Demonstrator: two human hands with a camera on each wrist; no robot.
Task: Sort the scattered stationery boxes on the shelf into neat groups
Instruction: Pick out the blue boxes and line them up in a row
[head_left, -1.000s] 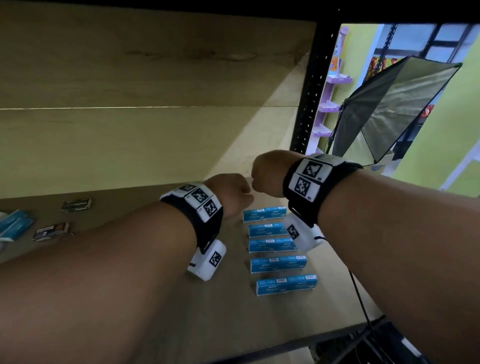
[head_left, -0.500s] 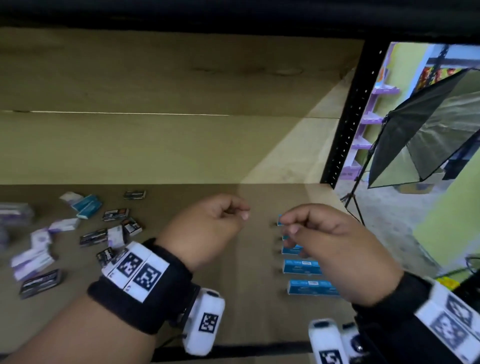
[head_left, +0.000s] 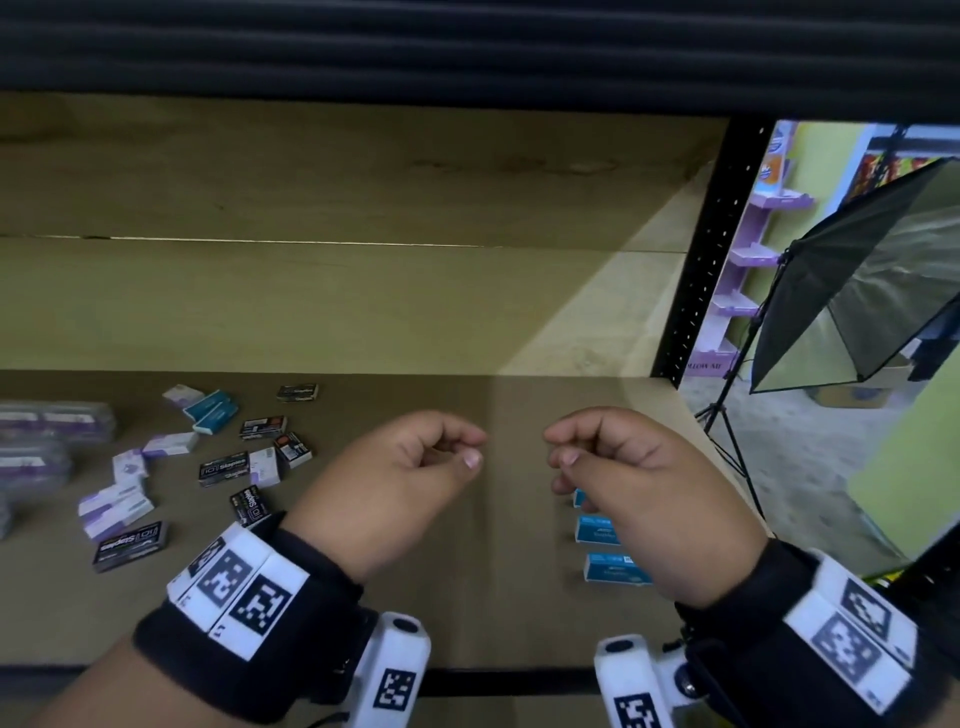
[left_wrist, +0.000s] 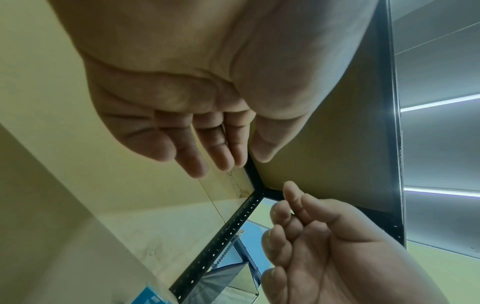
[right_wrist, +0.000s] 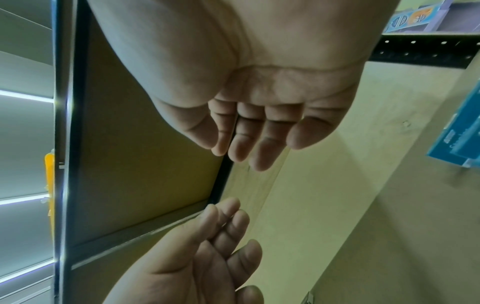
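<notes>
A brown shelf board (head_left: 467, 613) carries a neat column of blue boxes (head_left: 615, 569) at the right, partly hidden by my right hand (head_left: 558, 447). On the left lies a loose scatter: black staples boxes (head_left: 223, 470), white-and-purple boxes (head_left: 117, 509) and two teal boxes (head_left: 210, 410). My left hand (head_left: 475, 449) hovers mid-shelf, a short gap from the right one. Both hover with fingers loosely curled and hold nothing, as the wrist views confirm for the left hand (left_wrist: 221, 160) and the right hand (right_wrist: 233, 156). A blue box (right_wrist: 457, 139) shows at the right wrist view's edge.
Clear packs with purple labels (head_left: 52, 421) lie at the far left. A black perforated upright (head_left: 711, 249) bounds the shelf on the right, with a softbox lamp (head_left: 857, 291) and a purple rack (head_left: 753, 254) beyond. The upper shelf (head_left: 467, 47) hangs low overhead.
Both hands have drawn back from the far end of the blue column toward the shelf front and parted. The view has swung left, bringing the scattered boxes into sight.
</notes>
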